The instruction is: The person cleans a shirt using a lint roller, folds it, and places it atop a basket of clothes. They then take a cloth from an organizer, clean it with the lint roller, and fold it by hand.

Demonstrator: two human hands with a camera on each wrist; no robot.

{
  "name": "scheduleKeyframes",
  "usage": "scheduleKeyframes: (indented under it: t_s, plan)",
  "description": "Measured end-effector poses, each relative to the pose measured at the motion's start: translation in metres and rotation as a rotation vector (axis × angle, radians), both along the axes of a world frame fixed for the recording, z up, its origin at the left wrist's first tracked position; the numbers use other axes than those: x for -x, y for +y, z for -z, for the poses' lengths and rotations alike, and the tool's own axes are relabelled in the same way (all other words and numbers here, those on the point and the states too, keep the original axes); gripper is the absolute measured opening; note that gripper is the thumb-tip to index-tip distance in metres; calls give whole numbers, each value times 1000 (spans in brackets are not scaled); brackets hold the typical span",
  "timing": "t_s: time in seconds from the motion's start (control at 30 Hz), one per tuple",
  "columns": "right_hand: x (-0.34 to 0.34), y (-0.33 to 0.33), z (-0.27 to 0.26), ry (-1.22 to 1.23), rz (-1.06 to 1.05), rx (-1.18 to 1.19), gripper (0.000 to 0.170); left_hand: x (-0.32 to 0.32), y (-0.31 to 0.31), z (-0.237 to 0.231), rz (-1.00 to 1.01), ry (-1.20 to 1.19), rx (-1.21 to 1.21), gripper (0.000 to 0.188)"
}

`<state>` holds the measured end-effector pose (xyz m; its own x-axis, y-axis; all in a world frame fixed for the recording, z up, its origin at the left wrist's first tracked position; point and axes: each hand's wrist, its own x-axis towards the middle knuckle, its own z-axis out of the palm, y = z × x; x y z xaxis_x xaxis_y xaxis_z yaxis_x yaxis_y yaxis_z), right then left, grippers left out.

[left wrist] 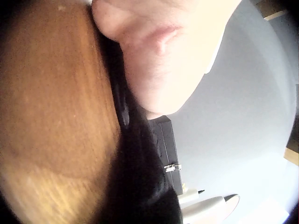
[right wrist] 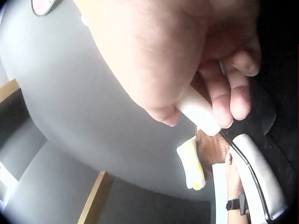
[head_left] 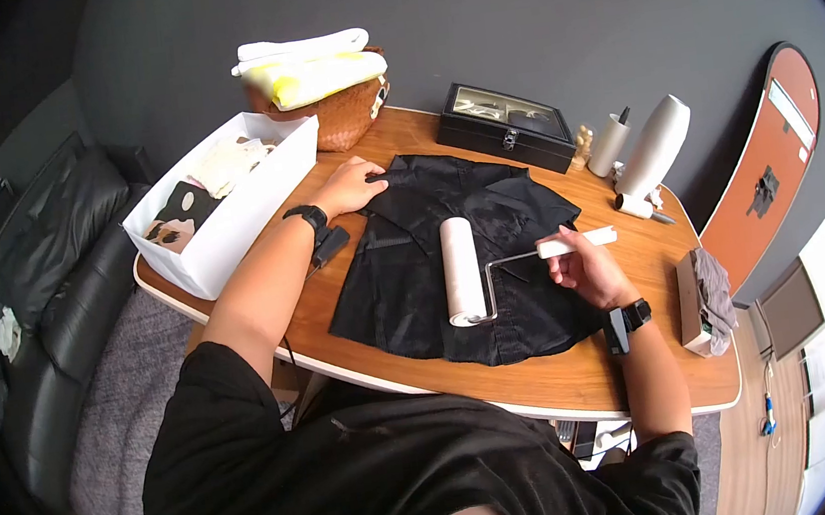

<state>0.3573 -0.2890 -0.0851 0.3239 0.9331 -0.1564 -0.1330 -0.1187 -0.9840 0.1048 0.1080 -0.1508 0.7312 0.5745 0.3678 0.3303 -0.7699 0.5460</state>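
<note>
While the right hand [head_left: 590, 271] pinches the white handle of a lint roller [head_left: 461, 270] between thumb and fingers, the left hand [head_left: 350, 186] rests at the far left edge of a black garment [head_left: 391, 295]; whether its fingers grip the cloth or only press on it, one cannot tell. The roller's wide white cylinder is over the middle of the garment, joined to the handle by a bent metal rod, and the handle points off to the right. Both wrists wear dark bands with small devices. The garment lies spread, with some creases, on a wooden table [head_left: 644, 359] with a pale rim. Left of the left forearm stands an open white box [head_left: 271, 207] with cloth items inside, and behind it a brown woven basket [head_left: 342, 116] topped with folded white and yellow towels [head_left: 323, 78]. Beyond the garment sits a black case [head_left: 480, 138] with a clear-topped lid and a metal clasp; to its right are a white cylinder [head_left: 608, 146] and a taller white device [head_left: 657, 143]. Near the right edge, a grey cloth [head_left: 715, 291] hangs over a small box [head_left: 691, 304]. A black sofa [head_left: 50, 255] stands to the far left.
</note>
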Motion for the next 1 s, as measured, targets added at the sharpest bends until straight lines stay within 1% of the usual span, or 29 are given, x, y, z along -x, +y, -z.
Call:
scheduleKeyframes:
  t_s: [0.1, 0.27, 0.33, 0.4, 0.43, 0.5, 0.57, 0.63, 0.73, 0.77, 0.83, 0.87, 0.9, 0.97, 1.0]
  plan:
    - [2, 1, 2, -25, -8, 10, 42, 0, 0, 0, 3, -8, 2, 42]
    - [-24, -6, 4, -37, 83, 10, 36, 0, 1, 1, 3, -14, 13, 41]
    - [-34, -11, -3, -62, 168, -15, 31, 0, 0, 0, 5, -12, 6, 41]
    - [-60, -17, 0, -61, 213, -19, 27, 0, 1, 1, 7, -10, 1, 41]
    - [-62, -20, 1, -46, 300, -88, 26, -1, 3, 3, 10, -14, 1, 41]
    - [-78, -26, 0, -12, 330, -92, 25, -1, 5, 5, 10, -18, 2, 41]
    - [-86, -29, 3, -31, 366, -77, 26, -1, 6, 5, 10, -18, -4, 41]
    - [-90, -29, 5, 36, 415, -97, 26, -1, 3, 3, 9, -15, -3, 42]
    - [-77, -22, 5, 77, 408, -88, 27, -1, 4, 4, 3, -11, -11, 42]
    - [-67, -20, 4, 47, 384, -88, 26, -2, 5, 5, -1, -10, -21, 41]
    - [-40, -13, 0, 8, 306, -79, 28, -2, 4, 4, -1, -7, -11, 41]
    - [-35, -10, 1, -59, 214, -36, 30, -1, 4, 3, -2, -3, 1, 41]
    - [-21, -7, -2, -78, 159, 3, 33, -1, 3, 2, -1, -4, 0, 41]
    - [-3, 2, 2, -133, 87, 27, 35, 0, 1, 0, 4, 1, 12, 42]
    - [7, 4, 0, -123, 45, 26, 36, 0, 0, -1, 5, 0, 11, 42]
